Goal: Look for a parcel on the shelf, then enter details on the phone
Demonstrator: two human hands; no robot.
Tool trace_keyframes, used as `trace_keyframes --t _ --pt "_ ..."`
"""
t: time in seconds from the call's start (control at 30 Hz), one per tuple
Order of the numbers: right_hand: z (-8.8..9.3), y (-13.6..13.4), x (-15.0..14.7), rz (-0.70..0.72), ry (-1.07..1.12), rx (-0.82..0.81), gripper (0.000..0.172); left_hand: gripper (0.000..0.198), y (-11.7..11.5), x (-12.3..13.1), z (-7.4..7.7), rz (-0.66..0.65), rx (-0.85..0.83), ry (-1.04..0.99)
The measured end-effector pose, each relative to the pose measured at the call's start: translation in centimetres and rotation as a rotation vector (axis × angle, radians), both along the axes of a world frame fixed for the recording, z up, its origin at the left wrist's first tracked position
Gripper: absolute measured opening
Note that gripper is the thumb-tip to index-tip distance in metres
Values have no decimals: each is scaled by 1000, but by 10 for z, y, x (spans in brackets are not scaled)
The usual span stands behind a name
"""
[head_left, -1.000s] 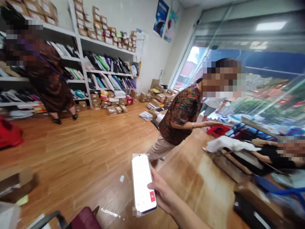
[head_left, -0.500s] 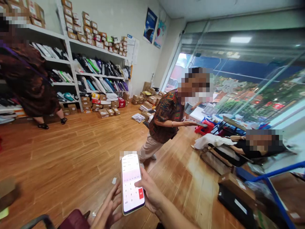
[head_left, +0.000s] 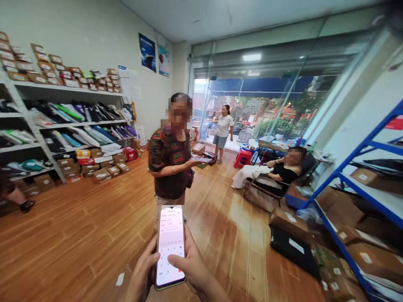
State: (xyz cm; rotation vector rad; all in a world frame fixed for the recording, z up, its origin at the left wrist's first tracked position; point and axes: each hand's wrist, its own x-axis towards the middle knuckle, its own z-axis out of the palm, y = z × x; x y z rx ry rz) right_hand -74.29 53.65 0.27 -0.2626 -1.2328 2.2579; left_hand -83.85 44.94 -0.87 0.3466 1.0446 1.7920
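Note:
A smartphone (head_left: pixel 170 235) with a lit white screen showing a number keypad is upright in front of me, low in the view. My left hand (head_left: pixel 143 274) cups its left edge from below. My right hand (head_left: pixel 195 268) grips its right side, with the thumb lying across the lower part of the screen. A person in a patterned shirt (head_left: pixel 170 161) stands just beyond the phone, facing me and holding out a small flat object (head_left: pixel 201 159) in one hand.
White shelves (head_left: pixel 63 121) with parcels and bags line the left wall, and boxes (head_left: pixel 103 172) sit on the wood floor below. A blue rack (head_left: pixel 352 184) with cartons stands at right. One person reclines on a chair (head_left: pixel 270 176); another stands by the glass door (head_left: pixel 223 130).
The view has swung right and up from the floor to the room. My left hand came up and took hold of the phone's left side. The person in the patterned shirt now faces me.

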Motion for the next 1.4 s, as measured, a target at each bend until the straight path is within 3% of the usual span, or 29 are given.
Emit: trace_keyframes --t 0.2,0.33,0.4,0.5,0.8,0.97,1.4 --pt "-2 64 90 -103 97 -97 68 89 76 82 -8 -136 -61 -92" --pt "-7 84 128 -198 113 -182 61 90 94 118 -7 -261 -110 -198" --pt "-13 89 141 -249 95 -212 63 82 99 129 -2 -331 -182 -222" --pt "-21 96 153 -319 48 -232 68 86 109 138 4 -411 -239 -222" --pt "-19 124 166 -433 -29 -186 62 80 150 144 8 -506 -200 -235" --pt "-11 139 154 -465 22 -135 52 82 171 130 14 -523 -233 -201" --pt "-2 176 128 -420 64 -18 57 97 212 87 25 -613 -237 -234"
